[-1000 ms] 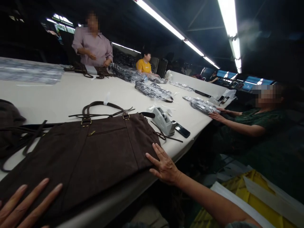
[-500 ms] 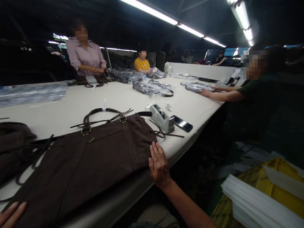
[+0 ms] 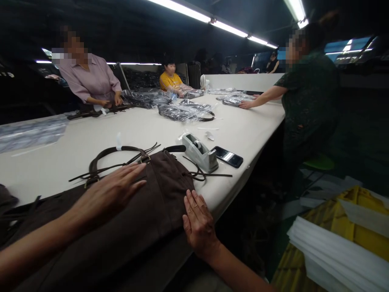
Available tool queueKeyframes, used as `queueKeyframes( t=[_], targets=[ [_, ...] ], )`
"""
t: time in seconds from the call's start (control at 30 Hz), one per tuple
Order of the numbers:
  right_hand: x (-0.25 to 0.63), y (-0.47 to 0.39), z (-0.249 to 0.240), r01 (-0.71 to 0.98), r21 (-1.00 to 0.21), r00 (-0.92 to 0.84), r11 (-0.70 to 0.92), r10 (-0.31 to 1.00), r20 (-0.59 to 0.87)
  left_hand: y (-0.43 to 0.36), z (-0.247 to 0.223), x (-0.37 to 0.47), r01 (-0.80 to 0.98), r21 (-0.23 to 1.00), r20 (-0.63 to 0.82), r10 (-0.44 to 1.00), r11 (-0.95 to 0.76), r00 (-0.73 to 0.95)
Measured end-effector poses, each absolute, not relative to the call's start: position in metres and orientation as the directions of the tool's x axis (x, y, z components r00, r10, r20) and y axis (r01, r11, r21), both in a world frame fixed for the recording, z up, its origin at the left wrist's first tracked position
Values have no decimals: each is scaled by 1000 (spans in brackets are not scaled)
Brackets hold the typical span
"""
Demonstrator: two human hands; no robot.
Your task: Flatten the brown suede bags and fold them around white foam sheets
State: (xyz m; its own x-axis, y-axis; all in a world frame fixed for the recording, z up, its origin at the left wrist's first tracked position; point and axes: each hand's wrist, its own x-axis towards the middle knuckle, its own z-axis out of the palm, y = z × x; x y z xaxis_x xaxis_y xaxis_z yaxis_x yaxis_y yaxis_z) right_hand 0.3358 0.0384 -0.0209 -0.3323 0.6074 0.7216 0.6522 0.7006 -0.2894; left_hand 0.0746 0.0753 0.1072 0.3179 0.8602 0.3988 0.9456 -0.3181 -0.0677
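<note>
A dark brown bag (image 3: 154,202) lies flat along the near edge of the pale table, its looped handles and thin straps pointing away from me. My left hand (image 3: 114,190) is over the upper part of the bag near a handle ring, palm down with fingers stretched out. At the bag's right end, my right hand (image 3: 199,223) rests flat against the edge with its fingers extended. Neither hand grips anything. A grey tape dispenser (image 3: 200,153) stands just beyond the bag, and a black phone (image 3: 227,157) lies to its right.
Plastic-wrapped bags (image 3: 185,110) lie mid-table. A person in a pale shirt (image 3: 91,77), one in yellow (image 3: 172,81) and one in dark green (image 3: 310,89) work around the table (image 3: 146,129). White sheets (image 3: 337,251) and yellow material (image 3: 343,211) are at lower right.
My left hand has moved from the bag's lower left corner up and right over its top. My right hand stays at the right end. The person at right now stands more upright, hands on a wrapped bag.
</note>
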Motion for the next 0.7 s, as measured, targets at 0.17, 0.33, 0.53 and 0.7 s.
queueKeyframes(
  t=[0.17,0.33,0.53,0.7],
  targets=[
    [340,34,-13,645,-329,-347,690,648,678,95,14,126,962,69,514,836,-264,192],
    [360,39,27,529,-501,-380,685,719,581,90,-8,130,958,63,435,872,-279,225],
    [339,127,84,568,-555,-324,608,785,528,91,6,131,950,57,379,887,-305,262],
    [275,212,93,715,-690,-239,115,967,-86,92,-4,130,948,59,456,854,-312,252]
  ],
)
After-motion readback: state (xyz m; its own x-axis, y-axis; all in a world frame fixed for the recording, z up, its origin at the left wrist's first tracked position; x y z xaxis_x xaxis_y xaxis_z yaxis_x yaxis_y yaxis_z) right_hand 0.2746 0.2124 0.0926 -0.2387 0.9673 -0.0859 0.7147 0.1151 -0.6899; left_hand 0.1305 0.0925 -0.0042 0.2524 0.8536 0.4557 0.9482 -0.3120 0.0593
